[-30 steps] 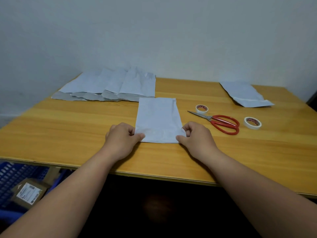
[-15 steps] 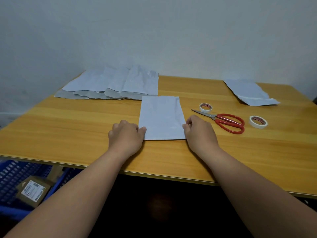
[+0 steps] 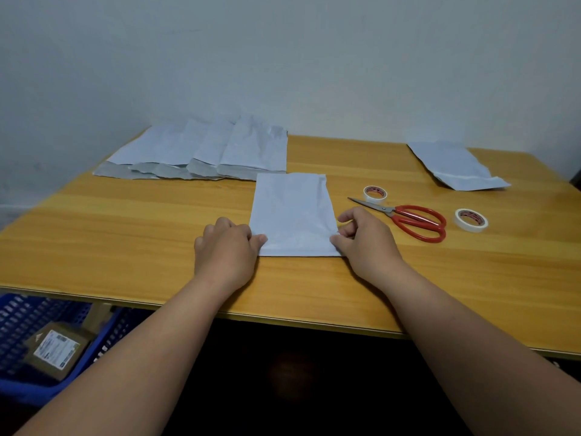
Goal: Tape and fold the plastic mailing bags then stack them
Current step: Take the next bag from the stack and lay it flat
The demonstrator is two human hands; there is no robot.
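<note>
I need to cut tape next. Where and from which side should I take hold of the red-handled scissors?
Grip the red-handled scissors by the two red loops at their right end, coming from above on the right. The shut blades point left, toward the small white tape roll, and the scissors lie flat on the wooden table.

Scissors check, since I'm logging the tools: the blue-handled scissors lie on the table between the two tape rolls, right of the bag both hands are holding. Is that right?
Not quite: the scissors have red handles, not blue, as the head view shows. The rest holds: they lie on the table between the two tape rolls, right of the bag held by the left hand and right hand.
</note>
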